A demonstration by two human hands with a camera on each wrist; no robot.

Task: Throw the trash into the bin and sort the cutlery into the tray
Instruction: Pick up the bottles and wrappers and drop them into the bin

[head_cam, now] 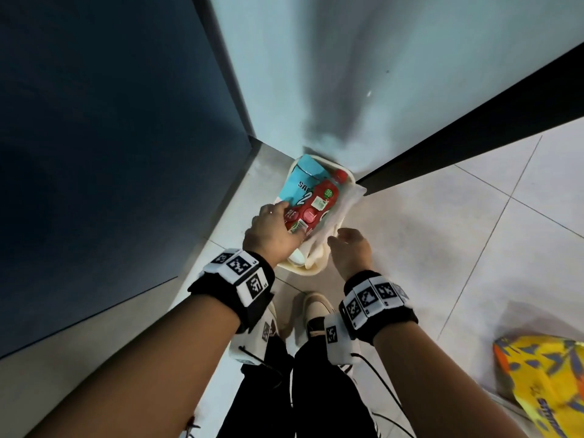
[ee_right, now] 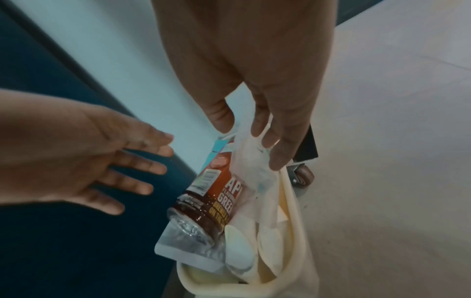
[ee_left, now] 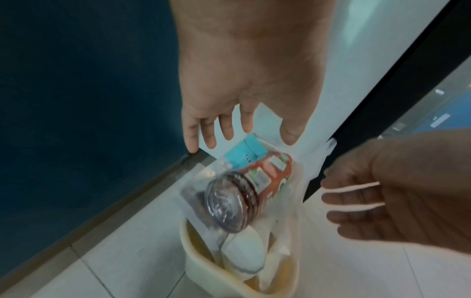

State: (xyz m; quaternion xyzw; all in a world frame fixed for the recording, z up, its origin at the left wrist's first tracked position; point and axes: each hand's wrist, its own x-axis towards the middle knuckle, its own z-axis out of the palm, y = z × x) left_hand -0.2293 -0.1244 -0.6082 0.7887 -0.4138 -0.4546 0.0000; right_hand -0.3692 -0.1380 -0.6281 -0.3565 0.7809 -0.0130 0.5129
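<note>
Crowding bin [head_cam: 311, 270]: red-labelled bottle [head_cam: 319, 203], blue carton [head_cam: 298, 184], yellow bag [head_cam: 550, 380] apart

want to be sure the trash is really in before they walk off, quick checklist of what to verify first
1. Left hand free of trash: ok, fingers spread, holding nothing.
2. Right hand free: cannot tell, fingertips are at the white liner bag.
3. Red-labelled bottle fully inside the cream bin: not ok, it lies tilted across the top.
4. Blue packet inside: not ok, it sticks up above the rim.
5. Room left in the bin: not ok, it looks full.
</note>
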